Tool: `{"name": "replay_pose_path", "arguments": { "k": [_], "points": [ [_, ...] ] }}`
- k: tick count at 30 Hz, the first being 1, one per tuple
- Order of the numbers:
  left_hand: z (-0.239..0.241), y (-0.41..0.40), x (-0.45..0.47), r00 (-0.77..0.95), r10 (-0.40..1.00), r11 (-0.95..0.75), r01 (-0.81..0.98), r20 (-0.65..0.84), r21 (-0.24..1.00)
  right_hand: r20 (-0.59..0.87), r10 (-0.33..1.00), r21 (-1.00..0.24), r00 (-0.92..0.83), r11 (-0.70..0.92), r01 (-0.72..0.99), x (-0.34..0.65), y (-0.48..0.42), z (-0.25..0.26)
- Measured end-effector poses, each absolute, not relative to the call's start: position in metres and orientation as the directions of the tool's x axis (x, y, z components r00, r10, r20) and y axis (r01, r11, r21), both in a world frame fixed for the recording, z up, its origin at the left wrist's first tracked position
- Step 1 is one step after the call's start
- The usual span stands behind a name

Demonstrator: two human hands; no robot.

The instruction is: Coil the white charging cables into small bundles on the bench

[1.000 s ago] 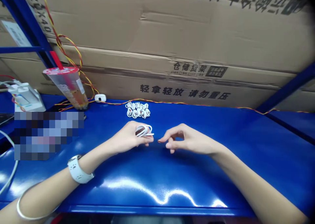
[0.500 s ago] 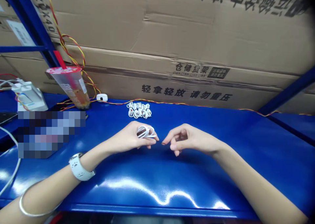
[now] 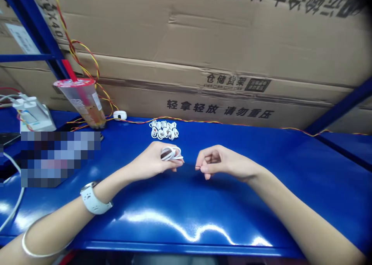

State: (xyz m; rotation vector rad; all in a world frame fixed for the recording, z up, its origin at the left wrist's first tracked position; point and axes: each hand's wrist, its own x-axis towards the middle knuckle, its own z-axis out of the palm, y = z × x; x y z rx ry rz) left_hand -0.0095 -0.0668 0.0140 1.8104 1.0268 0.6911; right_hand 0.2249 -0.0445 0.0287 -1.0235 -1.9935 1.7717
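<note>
My left hand point(image 3: 154, 162) rests on the blue table point(image 3: 186, 203) and is closed around a coiled white cable point(image 3: 171, 153), pinching the loops between thumb and fingers. My right hand point(image 3: 219, 162) hovers just to the right of it with its fingers curled in and thumb and forefinger pinched; what they pinch is too small to make out. A small gap separates the two hands. Behind them lies a pile of several coiled white cables point(image 3: 164, 129).
A plastic drink cup with a red straw point(image 3: 83, 101) leans at the back left, beside a small white device point(image 3: 120, 115) and a white box point(image 3: 31, 113). Red-yellow twisted wire point(image 3: 203, 121) runs along the table's back edge below stacked cardboard boxes point(image 3: 221, 51).
My right hand's fingers have curled further into a pinch and drawn slightly right, away from the coil. My left hand has kept its hold on the coiled cable.
</note>
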Motion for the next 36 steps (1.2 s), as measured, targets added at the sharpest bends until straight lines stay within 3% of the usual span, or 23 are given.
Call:
{"name": "replay_pose_path", "arguments": {
  "k": [8, 16, 23, 30, 36],
  "points": [
    [0.016, -0.067, -0.012, 0.526, 0.849, -0.115, 0.276, -0.050, 0.954, -0.176, 0.690, -0.967, -0.702, 0.012, 0.254, 0.226, -0.045, 0.027],
    [0.017, -0.067, -0.011, 0.516, 0.856, -0.188, 0.356, -0.025, 0.915, -0.225, 0.669, -0.934, -0.708, 0.058, 0.352, 0.227, -0.043, 0.033],
    [0.016, -0.072, -0.008, 0.558, 0.824, -0.222, 0.478, -0.098, 0.850, -0.277, 0.578, -0.886, -0.767, 0.155, 0.437, 0.225, -0.047, 0.032],
    [0.017, -0.077, -0.009, 0.648, 0.730, -0.168, 0.476, -0.215, 0.863, -0.325, 0.467, -0.873, -0.822, 0.187, 0.451, 0.227, -0.049, 0.030],
    [0.020, -0.077, -0.010, 0.664, 0.723, -0.175, 0.444, -0.191, 0.879, -0.331, 0.450, -0.886, -0.830, 0.154, 0.437, 0.234, -0.044, 0.032]
  ]
}}
